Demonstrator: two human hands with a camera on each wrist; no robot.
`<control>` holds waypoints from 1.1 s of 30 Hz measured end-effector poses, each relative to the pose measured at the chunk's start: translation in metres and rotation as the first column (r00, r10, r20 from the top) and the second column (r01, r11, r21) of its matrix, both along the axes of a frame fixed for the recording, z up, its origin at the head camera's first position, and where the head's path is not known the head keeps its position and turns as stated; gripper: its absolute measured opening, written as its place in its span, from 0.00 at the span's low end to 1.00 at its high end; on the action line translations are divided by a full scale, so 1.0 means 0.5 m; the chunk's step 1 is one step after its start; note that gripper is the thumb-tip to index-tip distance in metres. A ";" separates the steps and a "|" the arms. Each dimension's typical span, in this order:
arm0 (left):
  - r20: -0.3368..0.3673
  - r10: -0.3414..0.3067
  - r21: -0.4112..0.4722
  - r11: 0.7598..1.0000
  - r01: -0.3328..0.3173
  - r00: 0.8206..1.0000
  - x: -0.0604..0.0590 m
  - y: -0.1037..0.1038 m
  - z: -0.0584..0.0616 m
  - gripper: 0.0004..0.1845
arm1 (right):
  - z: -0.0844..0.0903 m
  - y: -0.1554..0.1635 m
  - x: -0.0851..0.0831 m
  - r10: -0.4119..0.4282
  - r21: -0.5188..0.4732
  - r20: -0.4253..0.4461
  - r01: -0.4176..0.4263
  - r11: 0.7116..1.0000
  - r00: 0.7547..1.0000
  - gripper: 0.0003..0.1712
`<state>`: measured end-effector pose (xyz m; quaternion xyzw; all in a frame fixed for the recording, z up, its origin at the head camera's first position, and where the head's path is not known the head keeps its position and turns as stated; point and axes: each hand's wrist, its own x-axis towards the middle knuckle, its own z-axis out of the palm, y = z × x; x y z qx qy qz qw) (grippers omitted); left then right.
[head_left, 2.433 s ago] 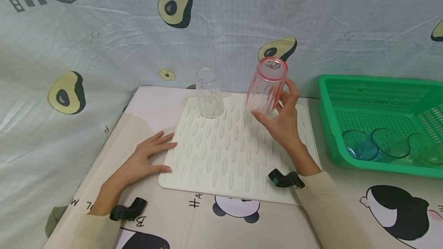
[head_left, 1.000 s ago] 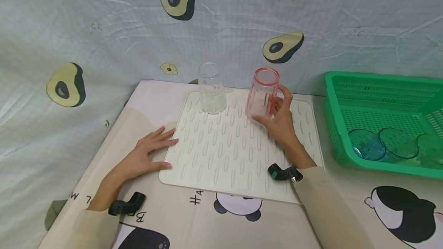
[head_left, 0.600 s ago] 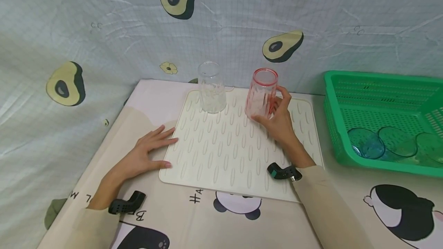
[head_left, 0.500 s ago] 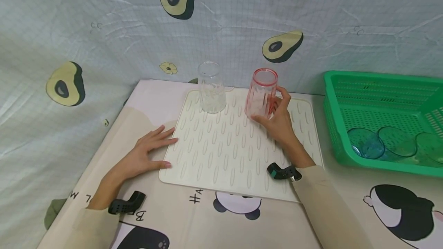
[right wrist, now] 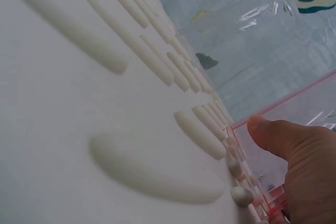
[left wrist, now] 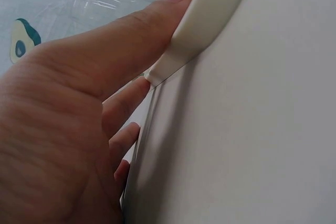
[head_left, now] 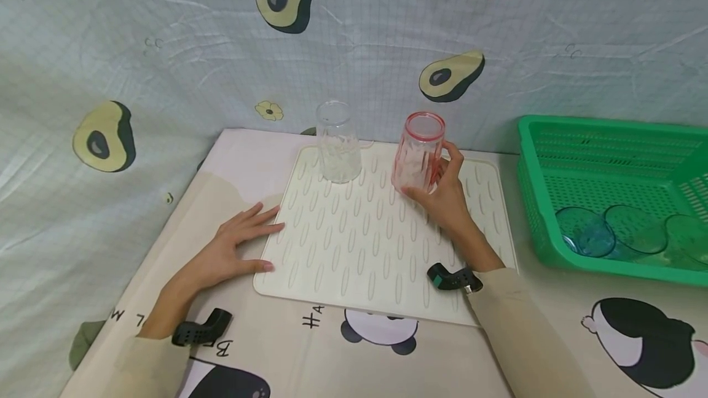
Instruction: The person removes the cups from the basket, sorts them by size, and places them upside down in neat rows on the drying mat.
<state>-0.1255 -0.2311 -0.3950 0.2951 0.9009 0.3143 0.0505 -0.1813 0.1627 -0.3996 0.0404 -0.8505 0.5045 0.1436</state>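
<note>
A pink-rimmed drinking glass (head_left: 415, 155) stands near the back of the white ridged drying mat (head_left: 337, 263), its narrower end up. My right hand (head_left: 450, 198) grips it low on the right side, thumb in front and fingers behind. In the right wrist view the thumb (right wrist: 275, 137) presses the glass wall just above the mat. To its left, a clear tall glass (head_left: 340, 155) stands on the mat. My left hand (head_left: 229, 250) lies at the mat's left edge, fingers outstretched; in the left wrist view, thumb and fingertips touch the edge.
At the right stands a green plastic basket (head_left: 528, 226) with several blue and greenish glasses (head_left: 586, 235) inside. A patterned cloth (head_left: 365, 35) hangs behind and left of the table. Another printed cloth (head_left: 310, 361) covers the tabletop.
My right hand has lowered the pink-rimmed glass from a tilt above the mat to upright on it. Over the last second hand and glass hold still. The left hand keeps its place.
</note>
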 end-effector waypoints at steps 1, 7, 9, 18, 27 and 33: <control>-0.001 -0.001 0.003 1.000 0.001 1.000 0.001 0.000 0.000 0.37 | 0.000 0.000 0.000 0.001 -0.001 0.002 -0.001 1.000 1.000 0.60; -0.002 -0.006 0.009 1.000 0.007 1.000 0.003 0.000 -0.001 0.36 | 0.000 0.000 0.003 0.001 0.007 -0.001 -0.001 1.000 1.000 0.60; -0.003 -0.008 0.008 1.000 0.008 1.000 0.002 0.000 -0.002 0.36 | 0.000 0.001 0.003 0.006 0.007 -0.007 -0.006 1.000 1.000 0.60; -0.022 -0.016 0.005 1.000 0.016 1.000 0.001 -0.001 -0.003 0.36 | 0.003 0.000 0.006 0.002 0.006 -0.003 -0.002 1.000 1.000 0.60; -0.005 -0.008 -0.005 1.000 0.008 1.000 0.003 0.001 -0.001 0.36 | 0.006 0.002 0.002 -0.031 0.017 0.018 0.031 0.999 0.999 0.60; -0.012 -0.007 -0.004 1.000 0.007 1.000 0.003 0.002 0.000 0.36 | 0.005 0.002 0.000 -0.043 0.029 0.023 0.043 0.999 0.999 0.60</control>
